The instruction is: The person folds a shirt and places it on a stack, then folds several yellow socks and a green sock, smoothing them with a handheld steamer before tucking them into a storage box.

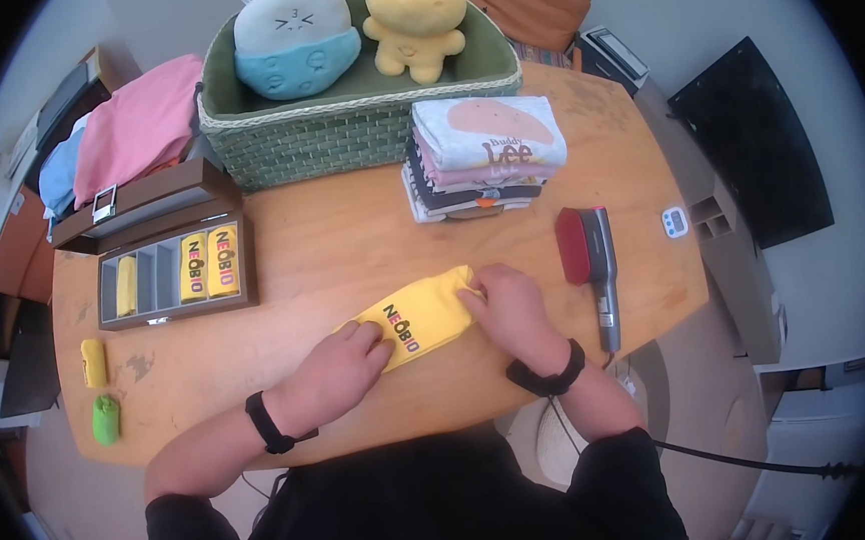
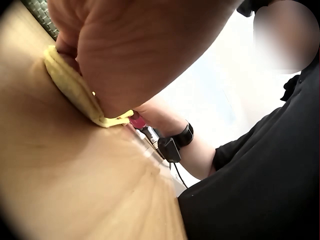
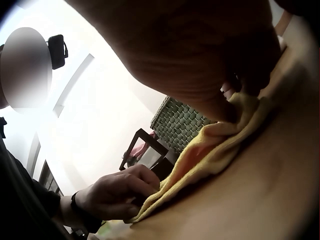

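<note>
Yellow socks point(image 1: 426, 316) with NEOBIO lettering lie flat across the front middle of the table. At their left end my left hand point(image 1: 334, 372) grips the edge with curled fingers. My right hand point(image 1: 514, 309) pinches the opposite end between thumb and fingers. Seen from the right wrist, the yellow fabric point(image 3: 200, 155) stretches between both hands, its upper edge lifted in a loose fold. In the left wrist view the left hand point(image 2: 120, 55) covers most of the socks point(image 2: 75, 92); its fingertips are hidden.
An open brown divided box point(image 1: 180, 310) holds several rolled yellow socks. Small yellow point(image 1: 94, 363) and green rolls point(image 1: 106, 420) lie at the left edge. Behind stand a green woven basket point(image 1: 294, 149) with plush toys and folded shirts point(image 1: 489, 141). A corded brush-like appliance point(image 1: 602, 278) and a timer point(image 1: 675, 222) are right.
</note>
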Motion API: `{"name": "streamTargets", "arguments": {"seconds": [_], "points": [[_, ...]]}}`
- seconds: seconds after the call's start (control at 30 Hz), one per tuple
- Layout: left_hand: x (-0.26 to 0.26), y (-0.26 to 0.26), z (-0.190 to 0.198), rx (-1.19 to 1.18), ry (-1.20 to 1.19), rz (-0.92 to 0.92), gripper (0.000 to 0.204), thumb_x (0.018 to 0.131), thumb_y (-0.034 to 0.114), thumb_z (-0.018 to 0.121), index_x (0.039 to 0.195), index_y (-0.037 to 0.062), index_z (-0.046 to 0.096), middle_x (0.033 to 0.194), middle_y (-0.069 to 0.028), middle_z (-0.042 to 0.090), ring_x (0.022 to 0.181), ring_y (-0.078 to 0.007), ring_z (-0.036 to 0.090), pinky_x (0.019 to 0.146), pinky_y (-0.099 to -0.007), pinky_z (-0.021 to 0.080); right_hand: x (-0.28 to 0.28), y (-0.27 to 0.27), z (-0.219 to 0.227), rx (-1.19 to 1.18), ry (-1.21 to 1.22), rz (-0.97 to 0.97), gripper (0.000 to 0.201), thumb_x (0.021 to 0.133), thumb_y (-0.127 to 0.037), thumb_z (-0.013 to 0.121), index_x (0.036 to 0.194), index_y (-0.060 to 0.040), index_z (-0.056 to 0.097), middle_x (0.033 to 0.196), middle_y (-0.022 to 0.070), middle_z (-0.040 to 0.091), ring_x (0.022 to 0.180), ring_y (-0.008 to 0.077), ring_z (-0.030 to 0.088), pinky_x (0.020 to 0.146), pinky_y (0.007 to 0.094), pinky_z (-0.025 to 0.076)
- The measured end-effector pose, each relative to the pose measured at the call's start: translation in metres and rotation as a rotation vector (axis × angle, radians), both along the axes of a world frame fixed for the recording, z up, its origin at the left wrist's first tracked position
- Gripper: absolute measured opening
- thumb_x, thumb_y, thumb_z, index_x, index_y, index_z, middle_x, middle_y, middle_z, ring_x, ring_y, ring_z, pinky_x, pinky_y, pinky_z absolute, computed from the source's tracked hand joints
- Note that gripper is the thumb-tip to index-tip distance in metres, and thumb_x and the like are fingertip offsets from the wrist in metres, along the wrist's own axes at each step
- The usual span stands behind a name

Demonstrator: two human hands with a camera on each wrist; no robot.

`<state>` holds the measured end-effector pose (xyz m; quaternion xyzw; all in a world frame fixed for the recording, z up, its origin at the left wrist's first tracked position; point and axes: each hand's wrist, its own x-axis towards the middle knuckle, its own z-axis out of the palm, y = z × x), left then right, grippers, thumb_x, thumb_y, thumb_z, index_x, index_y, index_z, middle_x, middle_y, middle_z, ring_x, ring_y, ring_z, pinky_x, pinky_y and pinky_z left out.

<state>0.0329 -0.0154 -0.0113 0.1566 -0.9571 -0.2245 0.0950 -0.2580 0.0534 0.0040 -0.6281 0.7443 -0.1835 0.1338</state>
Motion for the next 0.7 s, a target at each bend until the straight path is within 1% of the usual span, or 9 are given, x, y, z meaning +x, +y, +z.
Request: {"name": "streamTargets", "arguments": {"seconds": [0.1, 0.17, 0.2, 0.27, 0.3, 0.37, 0.6, 0.67, 0.7], "points": [[0.001, -0.001, -0.001, 0.0, 0.025, -0.006, 0.027, 0.091, 0.01, 0.064, 0.116, -0.0001, 0.066, 0.113, -0.0184, 0.062, 0.1, -0.0364, 0.062, 0.089, -0.0442, 0.057, 0.002, -0.001, 0.004, 0.007, -0.031, -0.029, 0.022, 0.092, -0.022, 0.078, 0.094, -0.0022, 0.069, 0.093, 0.0198, 0.071, 0.085, 0.0416, 0.069, 0.077, 0.0479, 0.056], [0.002, 0.0, -0.002, -0.013, 0.026, -0.012, 0.027, 0.091, 0.01, 0.065, 0.116, -0.0001, 0.066, 0.113, -0.0185, 0.062, 0.1, -0.0365, 0.062, 0.089, -0.044, 0.056, 0.001, -0.001, 0.006, 0.046, -0.209, -0.093, 0.02, 0.092, -0.017, 0.078, 0.097, -0.001, 0.068, 0.091, 0.0162, 0.072, 0.082, 0.0336, 0.07, 0.074, 0.0405, 0.056], [0.002, 0.0, -0.002, -0.027, 0.025, -0.019, 0.027, 0.091, 0.01, 0.065, 0.116, 0.0, 0.066, 0.113, -0.0186, 0.062, 0.1, -0.0366, 0.062, 0.09, -0.0438, 0.056, -0.002, -0.001, 0.004, 0.05, -0.207, -0.092, 0.02, 0.092, -0.017, 0.078, 0.097, -0.001, 0.068, 0.091, 0.0162, 0.072, 0.082, 0.0336, 0.07, 0.074, 0.0405, 0.056], [0.003, -0.001, -0.003, -0.023, 0.027, -0.022, 0.028, 0.09, 0.01, 0.065, 0.116, -0.0001, 0.066, 0.113, -0.0187, 0.062, 0.1, -0.0368, 0.062, 0.09, -0.0437, 0.056, -0.01, 0.0, -0.002, 0.05, -0.52, -0.127, 0.016, 0.094, -0.009, 0.078, 0.102, -0.0006, 0.067, 0.091, 0.0082, 0.072, 0.081, 0.0183, 0.069, 0.074, 0.0316, 0.054], [0.003, -0.002, -0.003, -0.023, 0.026, -0.028, 0.028, 0.09, 0.01, 0.065, 0.117, -0.0002, 0.066, 0.113, -0.0188, 0.062, 0.101, -0.037, 0.061, 0.09, -0.0436, 0.056, -0.013, 0.0, -0.007, 0.052, -0.52, -0.126, 0.016, 0.094, -0.009, 0.078, 0.102, -0.0006, 0.067, 0.091, 0.0082, 0.072, 0.081, 0.0183, 0.069, 0.074, 0.0316, 0.054], [0.003, -0.002, -0.002, -0.015, 0.022, -0.029, 0.029, 0.09, 0.01, 0.066, 0.117, -0.0001, 0.066, 0.114, -0.0189, 0.062, 0.101, -0.0371, 0.061, 0.09, -0.0438, 0.056, -0.018, 0.003, -0.015, -0.049, -0.781, -0.108, 0.017, 0.095, -0.004, 0.077, 0.108, -0.0012, 0.067, 0.094, 0.0011, 0.07, 0.084, 0.0079, 0.064, 0.075, 0.0265, 0.052], [0.004, -0.003, -0.003, -0.008, 0.037, -0.027, 0.032, 0.09, 0.01, 0.068, 0.12, 0.0001, 0.066, 0.115, -0.0191, 0.062, 0.101, -0.0373, 0.062, 0.091, -0.0444, 0.056, -0.019, 0.011, -0.014, -0.117, -0.86, -0.102, 0.015, 0.097, -0.002, 0.075, 0.11, -0.0009, 0.067, 0.096, 0.0001, 0.069, 0.084, 0.0071, 0.062, 0.076, 0.0246, 0.051], [0.004, -0.003, -0.005, -0.011, 0.047, -0.028, 0.032, 0.09, 0.01, 0.068, 0.12, 0.0001, 0.066, 0.115, -0.019, 0.062, 0.101, -0.0372, 0.062, 0.091, -0.0444, 0.056, -0.017, 0.015, -0.003, -0.002, -0.791, -0.151, 0.012, 0.097, -0.001, 0.074, 0.108, -0.0008, 0.07, 0.095, 0.0003, 0.068, 0.084, 0.0065, 0.06, 0.074, 0.0243, 0.049], [0.004, -0.004, -0.006, -0.014, 0.058, -0.03, 0.032, 0.089, 0.01, 0.069, 0.12, 0.0002, 0.066, 0.115, -0.019, 0.062, 0.102, -0.0372, 0.062, 0.091, -0.0443, 0.056, -0.017, 0.014, -0.004, -0.002, -0.791, -0.151, 0.012, 0.097, -0.001, 0.074, 0.108, -0.0008, 0.07, 0.095, 0.0003, 0.068, 0.084, 0.0065, 0.06, 0.074, 0.0243, 0.049]]}}
